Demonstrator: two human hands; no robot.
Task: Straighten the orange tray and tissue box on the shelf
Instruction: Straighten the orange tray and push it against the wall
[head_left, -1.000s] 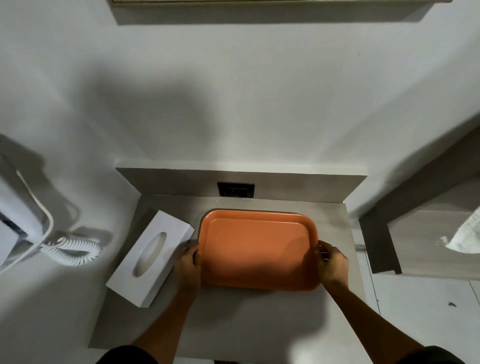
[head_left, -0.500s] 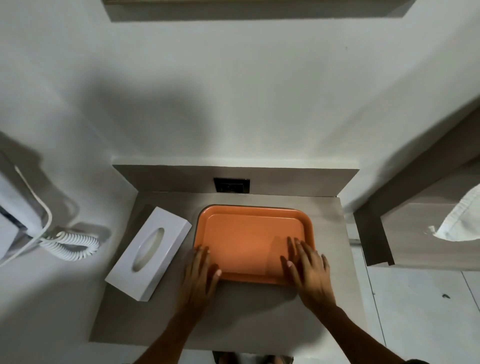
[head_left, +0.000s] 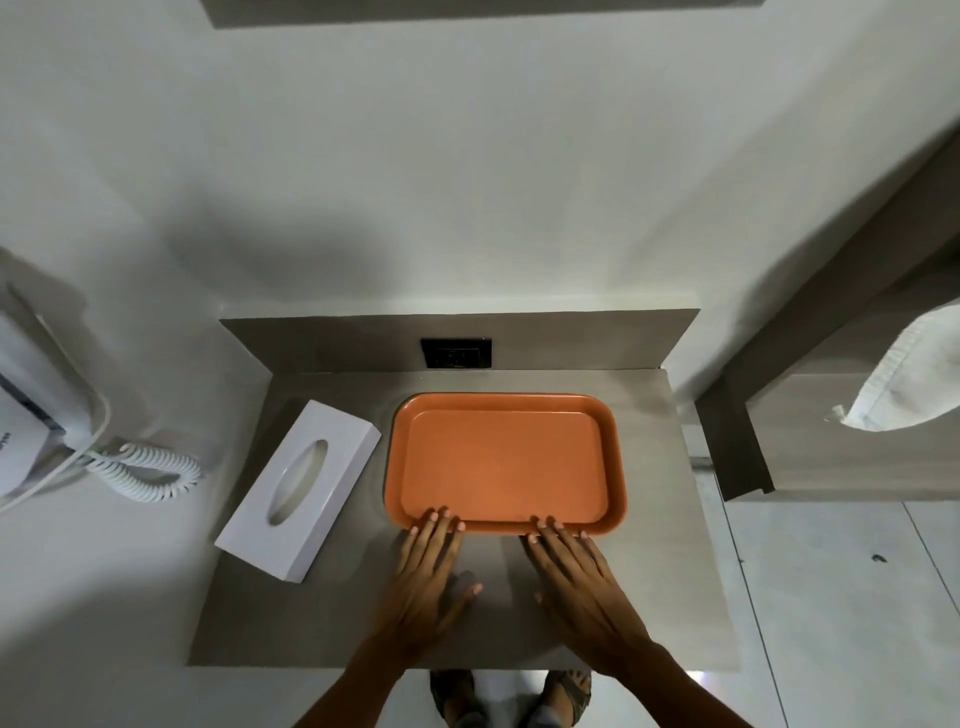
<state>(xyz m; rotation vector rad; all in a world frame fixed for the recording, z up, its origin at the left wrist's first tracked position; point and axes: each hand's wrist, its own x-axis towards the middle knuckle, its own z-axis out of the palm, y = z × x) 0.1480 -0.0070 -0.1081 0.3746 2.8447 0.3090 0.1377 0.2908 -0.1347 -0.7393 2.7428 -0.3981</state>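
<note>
The orange tray (head_left: 504, 460) lies flat on the grey shelf (head_left: 660, 519), its long sides roughly parallel to the back panel, its back edge a little way off that panel. My left hand (head_left: 431, 577) rests flat on the shelf, fingers apart, fingertips touching the tray's near rim at the left. My right hand (head_left: 576, 577) lies flat the same way, fingertips on the near rim at the right. A white tissue box (head_left: 301, 486) sits left of the tray, turned at an angle, its near corner close to the shelf's left edge.
A black wall socket (head_left: 456, 353) sits in the back panel behind the tray. A white wall phone with a coiled cord (head_left: 140, 470) hangs at the left. A white towel (head_left: 909, 384) hangs at the right over a wooden unit.
My hands left the tray's short sides, passed flat over its near part, and now rest on the shelf with fingertips on the near rim. The tray sits a little farther back.
</note>
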